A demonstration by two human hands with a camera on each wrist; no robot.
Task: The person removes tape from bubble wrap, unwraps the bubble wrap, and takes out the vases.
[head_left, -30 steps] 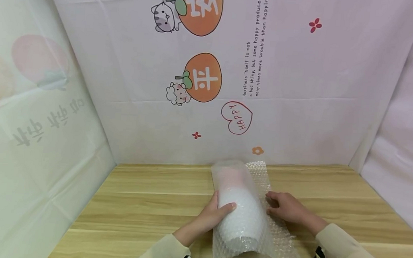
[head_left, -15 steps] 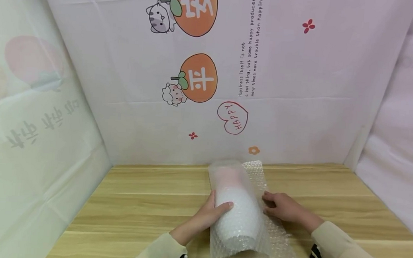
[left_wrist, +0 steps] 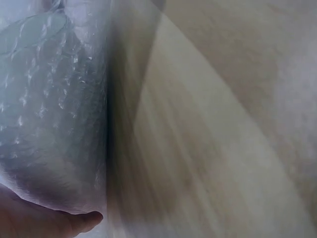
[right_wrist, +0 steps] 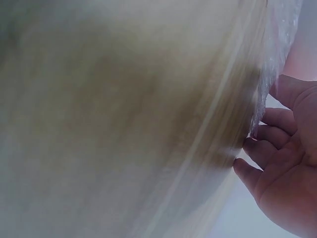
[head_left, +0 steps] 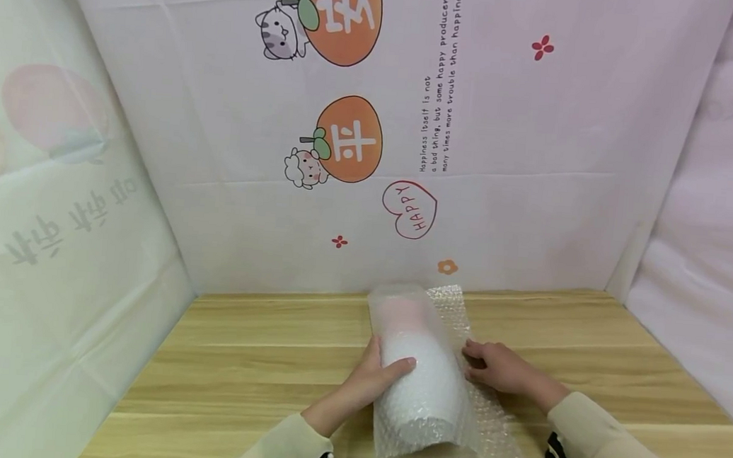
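Note:
A rounded white thing with a pinkish far end (head_left: 425, 378) lies on its side in the head view, its exact kind veiled by clear bubble wrap (head_left: 497, 437). My left hand (head_left: 369, 379) grips it from the left through the plastic, thumb across the top. In the left wrist view, bubble wrap (left_wrist: 54, 99) bulges beside that hand (left_wrist: 44, 218). On the right, my right hand (head_left: 497, 366) pinches the loose edge of the sheet. The right wrist view has the sheet's edge (right_wrist: 265, 99) between thumb and fingers of this hand (right_wrist: 290, 144).
A wood-grain table (head_left: 253, 384) carries everything. White printed cloth (head_left: 503, 196) stands as a wall at its back edge, and more cloth hangs on the left (head_left: 48, 306) and right (head_left: 707, 281). The wrap's far end nearly reaches the back wall.
The head view has shifted slightly, so the whole scene sits a little further left. Both hands keep their holds, and the wrapped thing lies as before.

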